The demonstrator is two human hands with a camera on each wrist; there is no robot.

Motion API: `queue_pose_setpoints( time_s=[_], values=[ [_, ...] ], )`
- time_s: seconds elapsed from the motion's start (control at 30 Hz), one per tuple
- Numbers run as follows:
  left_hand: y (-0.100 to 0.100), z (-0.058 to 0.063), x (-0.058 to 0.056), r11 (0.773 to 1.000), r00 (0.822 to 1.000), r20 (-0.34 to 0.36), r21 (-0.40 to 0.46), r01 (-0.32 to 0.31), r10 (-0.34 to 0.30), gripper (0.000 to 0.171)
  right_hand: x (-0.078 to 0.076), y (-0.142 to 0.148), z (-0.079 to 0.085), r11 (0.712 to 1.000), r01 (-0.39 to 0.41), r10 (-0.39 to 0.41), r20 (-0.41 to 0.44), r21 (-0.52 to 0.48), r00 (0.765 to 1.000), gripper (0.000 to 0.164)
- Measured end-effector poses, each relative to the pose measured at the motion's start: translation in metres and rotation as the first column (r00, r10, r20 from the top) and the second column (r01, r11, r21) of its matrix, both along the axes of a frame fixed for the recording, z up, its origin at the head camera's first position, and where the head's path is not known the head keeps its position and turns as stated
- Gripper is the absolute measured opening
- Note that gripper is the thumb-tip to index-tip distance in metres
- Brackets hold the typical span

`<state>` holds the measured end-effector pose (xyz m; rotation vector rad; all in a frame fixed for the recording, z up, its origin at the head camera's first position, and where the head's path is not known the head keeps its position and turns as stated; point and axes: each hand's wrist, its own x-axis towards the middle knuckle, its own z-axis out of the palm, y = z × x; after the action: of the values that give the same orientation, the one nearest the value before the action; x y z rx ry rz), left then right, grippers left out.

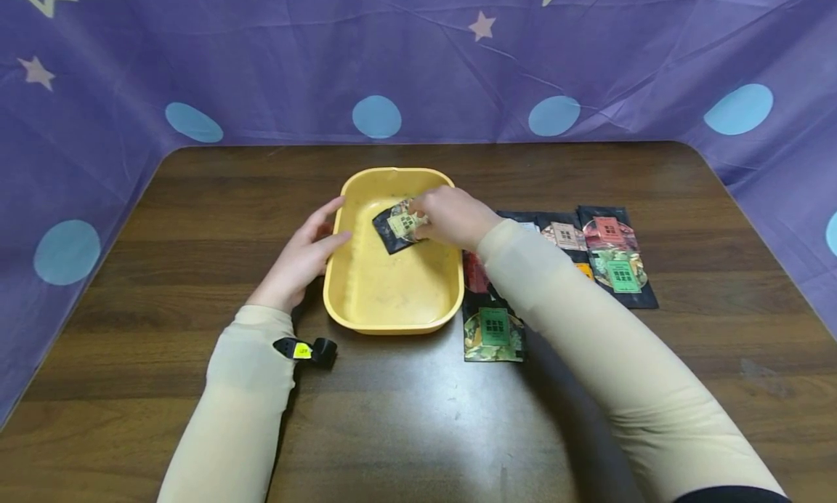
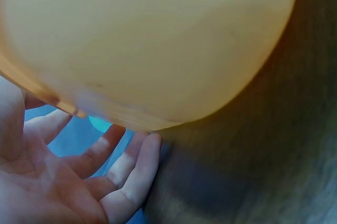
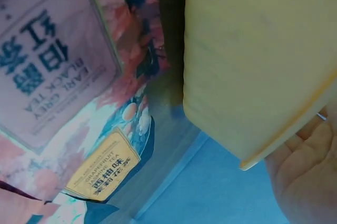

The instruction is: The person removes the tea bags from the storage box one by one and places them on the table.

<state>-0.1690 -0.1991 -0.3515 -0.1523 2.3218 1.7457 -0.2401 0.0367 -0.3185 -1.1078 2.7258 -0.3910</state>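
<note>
My left hand (image 1: 294, 263) holds the left side of a yellow plastic basin (image 1: 392, 292), with its thumb over the rim and fingers against the outer wall. In the left wrist view, the curved fingers of the left hand (image 2: 89, 171) lie along that wall. Reaching over the basin's right rim, my right hand (image 1: 454, 216) pinches a black tea sachet (image 1: 395, 227) with a pale yellow label. The sachet is tilted inside the basin, its right end hidden by the fingers. Only part of the right hand (image 3: 310, 176) appears past the basin wall in the right wrist view.
Right of the basin lie several more tea sachets, among them a green-labelled one (image 1: 493, 336) and a red-labelled one (image 1: 608, 227). The right forearm partly covers them. A grapefruit jasmine tea sachet (image 3: 105, 169) shows up close. A purple curtain (image 1: 458, 67) hangs behind the wooden table (image 1: 229, 190).
</note>
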Motion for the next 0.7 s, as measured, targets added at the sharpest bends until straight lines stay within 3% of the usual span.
queue_pose_setpoints(
  time_s=[0.33, 0.7],
  values=[
    [-0.001, 0.001, 0.001, 1.000, 1.000, -0.001, -0.001, 0.001, -0.001, 0.061, -0.009, -0.012, -0.003, 0.988, 0.000, -0.003, 0.014, 0.154, 1.000, 0.052],
    [-0.001, 0.002, 0.000, 1.000, 1.000, 0.011, -0.003, -0.003, 0.003, 0.061, -0.013, -0.016, -0.010, 0.978, 0.025, -0.022, -0.017, 0.206, 1.000, 0.055]
  ],
)
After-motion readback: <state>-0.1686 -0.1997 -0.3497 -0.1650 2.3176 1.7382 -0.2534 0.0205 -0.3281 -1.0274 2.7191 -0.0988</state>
